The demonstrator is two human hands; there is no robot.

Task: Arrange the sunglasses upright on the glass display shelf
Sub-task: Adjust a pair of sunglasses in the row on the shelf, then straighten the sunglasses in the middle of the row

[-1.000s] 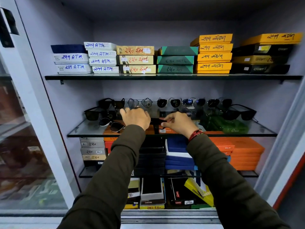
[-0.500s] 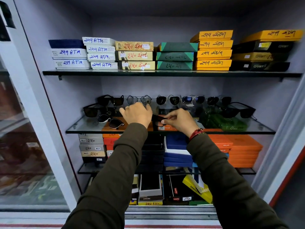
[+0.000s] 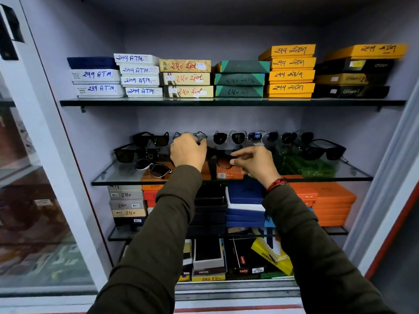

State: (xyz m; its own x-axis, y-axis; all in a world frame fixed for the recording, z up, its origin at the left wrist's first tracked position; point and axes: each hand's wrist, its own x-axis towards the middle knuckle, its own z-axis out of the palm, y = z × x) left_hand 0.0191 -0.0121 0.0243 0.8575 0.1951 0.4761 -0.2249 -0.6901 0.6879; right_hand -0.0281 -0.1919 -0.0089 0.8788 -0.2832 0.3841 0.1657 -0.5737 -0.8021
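Both my hands hold one pair of dark sunglasses (image 3: pixel 221 156) just above the middle of the glass display shelf (image 3: pixel 118 177). My left hand (image 3: pixel 188 151) grips its left side, my right hand (image 3: pixel 255 163) pinches its right side. A row of sunglasses (image 3: pixel 229 138) stands upright along the back of the shelf. Two black pairs (image 3: pixel 133 152) stand at the left. One pair with a white rim (image 3: pixel 154 167) lies tilted near the front left. Another black pair (image 3: pixel 322 150) sits at the right.
Stacked labelled boxes (image 3: pixel 290 69) fill the upper shelf. Orange and blue boxes (image 3: pixel 328 200) sit on the shelf below, seen partly through the glass. A green packet (image 3: pixel 317 171) lies on the right of the display shelf. A glass door (image 3: pixel 34 200) stands open at the left.
Both hands have lifted the dark sunglasses slightly up and back toward the rear row. The camera view has shifted a little downward.
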